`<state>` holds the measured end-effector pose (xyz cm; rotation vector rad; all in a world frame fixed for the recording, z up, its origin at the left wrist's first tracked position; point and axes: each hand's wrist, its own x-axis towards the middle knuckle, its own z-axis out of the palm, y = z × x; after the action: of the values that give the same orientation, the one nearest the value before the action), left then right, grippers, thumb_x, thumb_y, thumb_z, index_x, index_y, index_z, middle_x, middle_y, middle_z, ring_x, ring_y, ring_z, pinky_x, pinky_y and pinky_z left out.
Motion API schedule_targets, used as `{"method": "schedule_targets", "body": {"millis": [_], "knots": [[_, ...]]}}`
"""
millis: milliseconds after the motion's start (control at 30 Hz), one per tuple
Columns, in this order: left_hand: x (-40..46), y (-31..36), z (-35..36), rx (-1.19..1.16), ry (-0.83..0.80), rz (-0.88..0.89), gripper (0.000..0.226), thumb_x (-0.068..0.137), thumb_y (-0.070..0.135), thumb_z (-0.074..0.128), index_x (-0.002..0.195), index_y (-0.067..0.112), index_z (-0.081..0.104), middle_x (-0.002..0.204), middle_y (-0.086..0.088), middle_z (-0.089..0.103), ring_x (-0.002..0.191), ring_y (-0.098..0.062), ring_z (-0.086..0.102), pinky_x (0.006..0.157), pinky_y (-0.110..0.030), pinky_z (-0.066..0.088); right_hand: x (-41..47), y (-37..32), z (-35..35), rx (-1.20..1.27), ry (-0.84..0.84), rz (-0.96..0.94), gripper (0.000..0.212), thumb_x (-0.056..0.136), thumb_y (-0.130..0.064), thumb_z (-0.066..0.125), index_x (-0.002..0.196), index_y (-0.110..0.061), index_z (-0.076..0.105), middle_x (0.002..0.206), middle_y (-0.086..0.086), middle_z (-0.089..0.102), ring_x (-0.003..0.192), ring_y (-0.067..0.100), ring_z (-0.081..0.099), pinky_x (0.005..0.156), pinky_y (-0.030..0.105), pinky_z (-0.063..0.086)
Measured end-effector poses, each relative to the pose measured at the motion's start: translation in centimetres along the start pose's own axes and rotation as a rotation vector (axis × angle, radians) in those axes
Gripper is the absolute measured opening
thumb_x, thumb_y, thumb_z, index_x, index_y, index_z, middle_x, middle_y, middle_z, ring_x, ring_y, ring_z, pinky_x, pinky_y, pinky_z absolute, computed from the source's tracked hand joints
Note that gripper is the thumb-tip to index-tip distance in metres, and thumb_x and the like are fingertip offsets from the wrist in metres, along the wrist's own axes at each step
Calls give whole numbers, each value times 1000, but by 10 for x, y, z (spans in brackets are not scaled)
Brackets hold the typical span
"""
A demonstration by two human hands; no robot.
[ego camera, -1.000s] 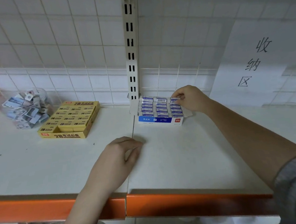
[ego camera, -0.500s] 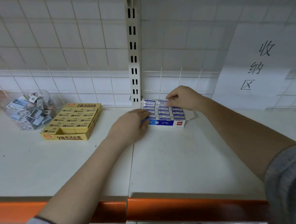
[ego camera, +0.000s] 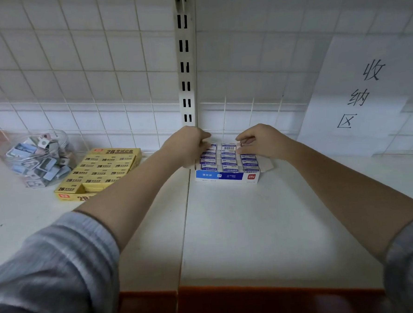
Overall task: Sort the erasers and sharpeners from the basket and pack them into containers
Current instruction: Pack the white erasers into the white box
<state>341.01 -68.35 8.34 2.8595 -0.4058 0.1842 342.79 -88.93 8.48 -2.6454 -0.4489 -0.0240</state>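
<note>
A blue-and-white eraser box (ego camera: 226, 177) stands at the back of the white shelf (ego camera: 253, 226), filled with rows of white-and-blue erasers (ego camera: 228, 158). My left hand (ego camera: 188, 145) curls round the box's back left corner and covers part of the left row. At the back right corner, my right hand (ego camera: 262, 140) has its fingers curled over the box, fingertips on the last erasers there. What lies under either palm is hidden.
A yellow box of 2B erasers (ego camera: 100, 172) sits left of the blue one. A clear jar of sharpeners (ego camera: 36, 159) stands at the far left. A slotted upright post (ego camera: 185, 61) and wire grid back the shelf. A paper sign (ego camera: 366, 93) hangs right. An orange lip (ego camera: 258, 300) edges the front.
My left hand left the shelf's front, reached the eraser box and now holds its back left corner. My right hand stayed at the back right of the box.
</note>
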Motion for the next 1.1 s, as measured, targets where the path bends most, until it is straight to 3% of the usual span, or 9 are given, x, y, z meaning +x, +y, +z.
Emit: {"method": "schedule_targets", "body": {"millis": [100, 233, 400, 567, 733, 833, 900, 1000, 1100], "knots": [[8, 6, 3, 66, -45, 33, 41, 98, 33, 43, 136, 20, 48, 130, -5, 57, 111, -24, 56, 86, -35, 49, -5, 6, -1, -13, 13, -5, 32, 84, -20, 70, 114, -10, 67, 117, 3, 66, 94, 7, 58, 78, 17, 42], [11, 9, 9, 83, -35, 56, 31, 98, 34, 42, 114, 18, 63, 109, -4, 66, 95, -21, 59, 68, -30, 43, -9, 8, 2, 9, 45, -1, 27, 85, -17, 68, 112, -12, 68, 114, 3, 67, 94, 8, 56, 79, 19, 41], [11, 9, 12, 47, -31, 47, 32, 98, 36, 41, 116, 20, 63, 107, 0, 67, 90, -16, 59, 64, -27, 42, -8, 7, 4, 18, 59, -8, 27, 87, -16, 65, 114, -12, 67, 116, 3, 66, 94, 5, 54, 70, 10, 38], [-1, 12, 9, 10, -19, 18, 37, 98, 32, 41, 130, 17, 52, 125, -5, 60, 109, -22, 56, 85, -35, 49, -14, 5, 3, 50, 54, 50, 40, 87, -19, 66, 125, -12, 60, 127, 4, 61, 107, 11, 57, 85, 23, 44], [-36, 8, 4, -99, 114, -39, 32, 98, 27, 43, 120, 13, 61, 125, -4, 59, 112, -23, 54, 92, -37, 47, -40, 2, 11, 52, 283, 169, 39, 91, -20, 60, 128, -9, 58, 132, 5, 57, 119, 20, 53, 93, 26, 40], [-57, 8, 11, -158, 33, -37, 35, 98, 31, 42, 127, 16, 57, 134, -3, 55, 118, -22, 51, 98, -30, 40, -57, -4, 18, 50, 218, 202, 35, 94, -20, 53, 127, -9, 58, 125, 9, 62, 101, 22, 59, 73, 24, 45], [-64, 10, 17, -125, -29, 9, 41, 100, 29, 40, 139, 19, 44, 149, 2, 37, 131, -19, 41, 101, -23, 28, -62, -9, 22, 75, 152, 206, 32, 97, -19, 47, 126, -9, 57, 119, 10, 65, 89, 21, 61, 60, 20, 42], [-67, 13, 21, -83, -33, 9, 43, 101, 22, 36, 144, 18, 34, 154, 5, 25, 138, -16, 30, 102, -23, 23, -65, -15, 25, 83, 135, 226, 34, 100, -19, 42, 128, -6, 55, 120, 12, 65, 99, 23, 63, 69, 22, 41], [-73, 16, 26, -69, -50, -17, 48, 102, 23, 32, 148, 19, 22, 157, 5, 15, 143, -13, 15, 110, -28, 23, -72, -18, 26, 34, 122, 230, 30, 100, -19, 39, 117, -5, 60, 115, 13, 66, 94, 24, 62, 63, 23, 39]]}}
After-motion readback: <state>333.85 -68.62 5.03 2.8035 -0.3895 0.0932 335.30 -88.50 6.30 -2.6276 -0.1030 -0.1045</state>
